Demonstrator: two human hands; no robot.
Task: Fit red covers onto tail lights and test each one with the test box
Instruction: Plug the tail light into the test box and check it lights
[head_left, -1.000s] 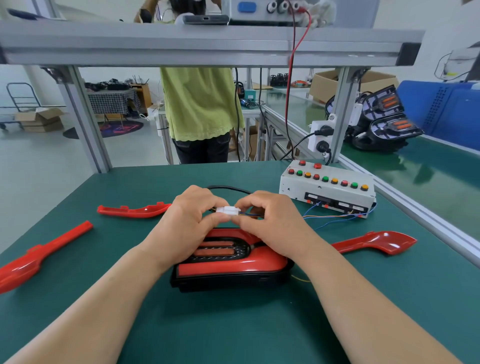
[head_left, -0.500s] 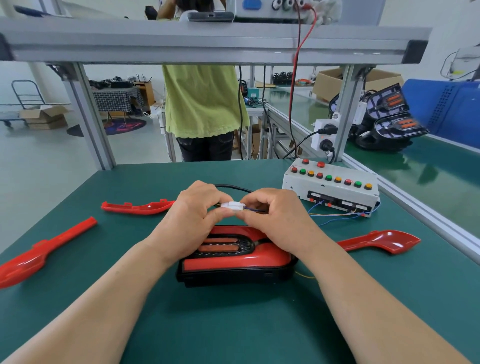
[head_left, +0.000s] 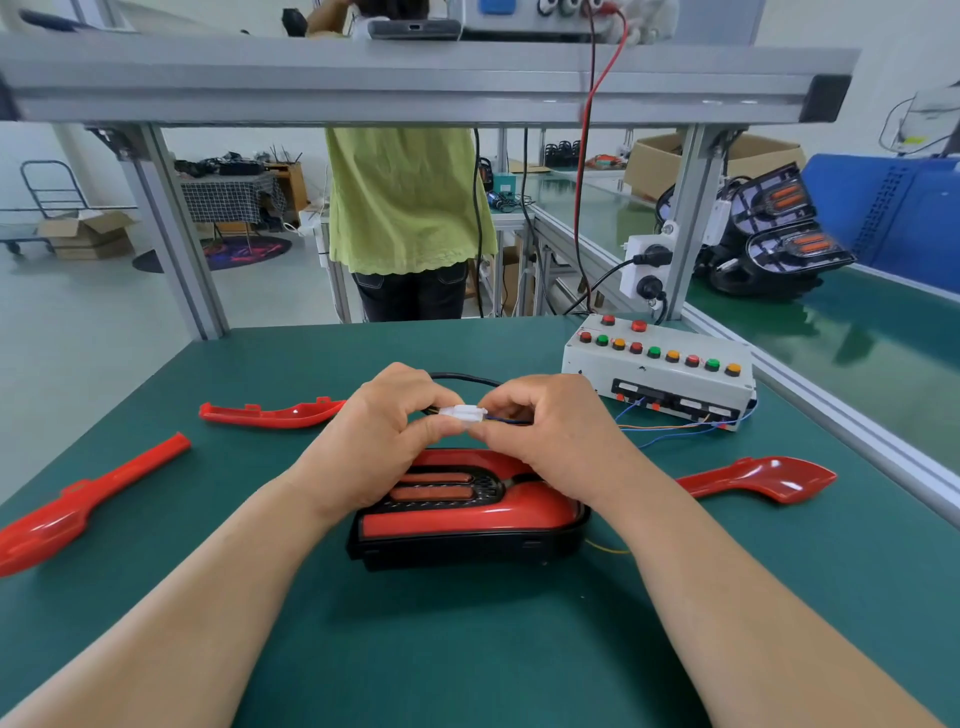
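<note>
Two hands are held above the tail light (head_left: 467, 514), which is set at mid-table. A white plug (head_left: 464, 414) is pinched between them: the left hand (head_left: 374, 441) is curled round one end, and the right hand (head_left: 550, 436) round the other, where thin blue wires exit.

Bare green mat (head_left: 467, 649) is seen in front of the light, up to the near edge. The right edge is closed by an aluminium rail (head_left: 857, 441), and the far edge by frame posts (head_left: 171, 228) w/ a shelf overhead. The test box (head_left: 657, 379) is placed far right, near the rail.

Three loose red covers are laid apart from the light:
- one near the left edge (head_left: 78, 512)
- one behind-left (head_left: 270, 414), just beside the left hand
- one on the right (head_left: 758, 480), between light & rail

On the light, a black housing, a glossy red top and two orange bars in a black mesh panel are seen.
</note>
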